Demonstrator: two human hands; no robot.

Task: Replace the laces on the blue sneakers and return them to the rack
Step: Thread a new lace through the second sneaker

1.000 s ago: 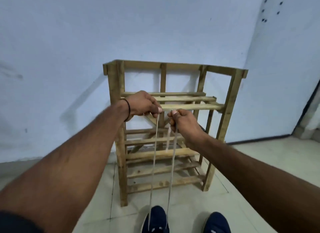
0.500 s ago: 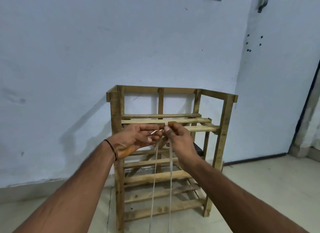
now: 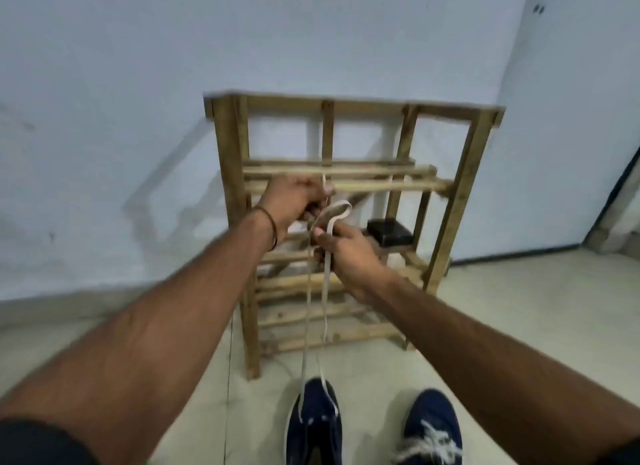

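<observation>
Head view | left hand (image 3: pixel 294 201) pinches a lace (image 3: pixel 325 291) end; right hand (image 3: pixel 346 250) grips the strand beneath a loop | lace drops to blue sneaker (image 3: pixel 315 426) on floor (image 3: pixel 519 309) below both hands; rack (image 3: pixel 460 201) behind them | judgement: keep strands taut, even, untwisted while knotting

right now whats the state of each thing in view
white lace, two strands drawn up from left sneaker, looped at top
left hand, pinching white lace
right hand, gripping white lace below the loop
left sneaker, on floor, lace untied
right sneaker, on floor, laced
wooden rack, upright, no sneakers on it
</observation>
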